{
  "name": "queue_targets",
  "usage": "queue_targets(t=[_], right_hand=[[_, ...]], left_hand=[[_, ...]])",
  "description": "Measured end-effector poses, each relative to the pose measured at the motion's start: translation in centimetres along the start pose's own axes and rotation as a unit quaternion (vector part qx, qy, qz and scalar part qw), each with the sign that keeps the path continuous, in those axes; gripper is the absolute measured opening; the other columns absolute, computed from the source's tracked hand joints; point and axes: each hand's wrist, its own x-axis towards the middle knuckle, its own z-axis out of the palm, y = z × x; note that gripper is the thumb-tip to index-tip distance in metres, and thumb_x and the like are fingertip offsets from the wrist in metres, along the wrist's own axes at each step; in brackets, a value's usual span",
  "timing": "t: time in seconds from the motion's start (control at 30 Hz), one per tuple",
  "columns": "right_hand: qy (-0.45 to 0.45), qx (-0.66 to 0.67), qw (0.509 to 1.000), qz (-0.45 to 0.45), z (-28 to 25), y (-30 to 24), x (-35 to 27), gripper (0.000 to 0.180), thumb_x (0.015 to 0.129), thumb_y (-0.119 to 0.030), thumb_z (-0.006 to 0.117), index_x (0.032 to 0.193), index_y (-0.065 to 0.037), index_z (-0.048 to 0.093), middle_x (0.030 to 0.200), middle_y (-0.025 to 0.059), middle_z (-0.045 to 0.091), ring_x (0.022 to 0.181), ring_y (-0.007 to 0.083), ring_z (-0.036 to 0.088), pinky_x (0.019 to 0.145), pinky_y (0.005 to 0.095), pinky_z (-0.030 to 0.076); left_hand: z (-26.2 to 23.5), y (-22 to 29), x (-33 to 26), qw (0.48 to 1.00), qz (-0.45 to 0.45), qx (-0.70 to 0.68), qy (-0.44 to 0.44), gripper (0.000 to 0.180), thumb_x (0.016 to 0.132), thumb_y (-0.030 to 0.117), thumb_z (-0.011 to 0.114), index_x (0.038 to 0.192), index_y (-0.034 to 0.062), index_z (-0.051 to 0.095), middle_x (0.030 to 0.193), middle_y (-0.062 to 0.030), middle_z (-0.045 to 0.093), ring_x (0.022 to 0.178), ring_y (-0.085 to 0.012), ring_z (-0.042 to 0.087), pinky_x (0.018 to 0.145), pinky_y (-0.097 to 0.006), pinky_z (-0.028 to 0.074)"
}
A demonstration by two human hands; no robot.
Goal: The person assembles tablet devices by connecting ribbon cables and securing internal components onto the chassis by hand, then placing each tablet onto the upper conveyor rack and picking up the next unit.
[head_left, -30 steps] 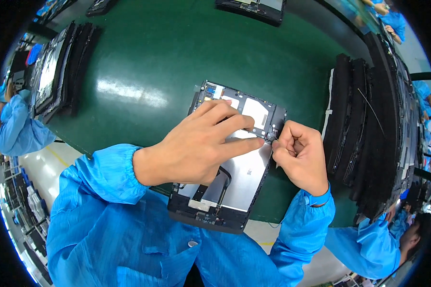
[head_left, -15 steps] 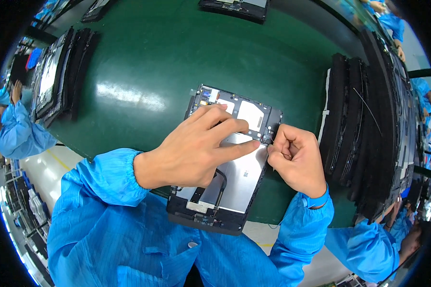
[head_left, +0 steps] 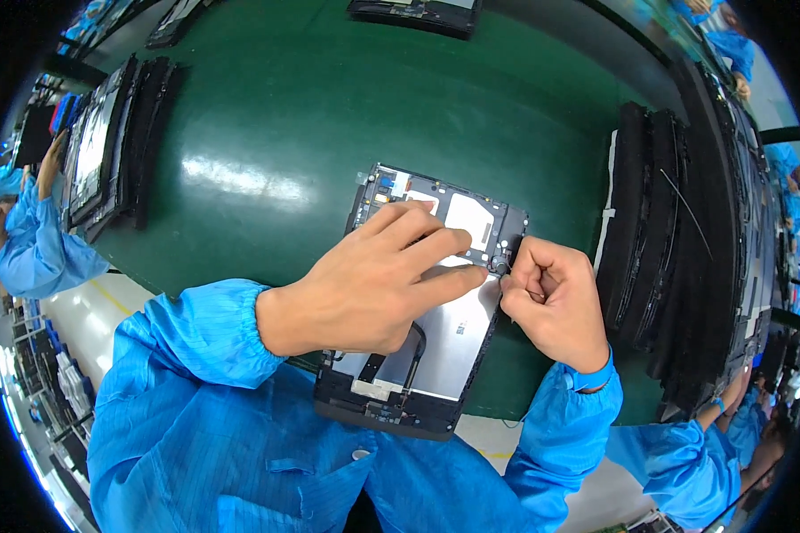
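Observation:
In front of me lies an opened tablet (head_left: 453,355), its silver inner plate, dark frame and small components exposed. Its lower end sticks out over the table's near edge. My left hand (head_left: 373,275) rests across the tablet with its fingers spread, the tips on the upper half and toward the right edge. At that right edge my right hand (head_left: 556,302) is closed, thumb and forefinger pinched beside a small round dark part (head_left: 500,266). Whatever the pinch holds is hidden. A black flex cable (head_left: 415,355) curves over the silver plate just below my left hand.
The green table (head_left: 373,98) spreads around the tablet. Stacked dark tablets stand in a row (head_left: 116,147) at the left, and black padded dividers with more panels (head_left: 640,213) at the right. Another device (head_left: 418,13) lies at the far edge. Co-workers in blue sleeves (head_left: 49,249) sit on both sides.
Both hands and the tablet appear slightly lower and to the right, while their grip looks the same. At the left, a co-worker's hand has risen toward the stacked tablets.

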Motion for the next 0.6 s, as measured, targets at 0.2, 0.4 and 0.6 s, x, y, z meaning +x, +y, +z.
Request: queue_targets(t=[0.2,0.4,0.6], right_hand=[[0.068,0.017,0.997,-0.037,0.6,0.6,0.5,0.023,0.09,-0.002,0.077,0.078,-0.001,0.057,0.066,-0.0005,0.046,0.063,0.0064,0.039,0.057,0.0301,0.03],[0.123,-0.047,0.983,-0.126,1.7,0.8,1.7,0.018,0.096,-0.01,0.085,0.09,-0.002,0.07,0.078,-0.0001,0.043,0.067,0.0106,0.04,0.06,0.0302,0.03],[0.156,-0.065,0.977,-0.133,1.8,0.9,2.4,0.011,0.09,-0.012,0.091,0.097,-0.005,0.084,0.077,-0.0001,0.042,0.071,0.0111,0.038,0.062,0.0309,0.029]], left_hand=[[-0.3,0.1,0.5,0.997,0.055,0.052,-0.013,0.068,0.069,0.008,0.075,0.137,0.0065,0.073,0.132,-0.0112,0.064,0.118,-0.0334,0.063,0.117,-0.056,0.049],[0.2,-1.2,1.0,0.984,0.152,0.093,0.012,0.059,0.073,0.018,0.071,0.129,-0.0028,0.074,0.132,-0.0114,0.069,0.131,-0.0322,0.062,0.12,-0.057,0.05],[0.4,-2.4,1.8,0.98,0.186,0.059,0.041,0.035,0.08,0.02,0.071,0.108,-0.0008,0.076,0.12,-0.0095,0.07,0.121,-0.0288,0.062,0.12,-0.05,0.049]])
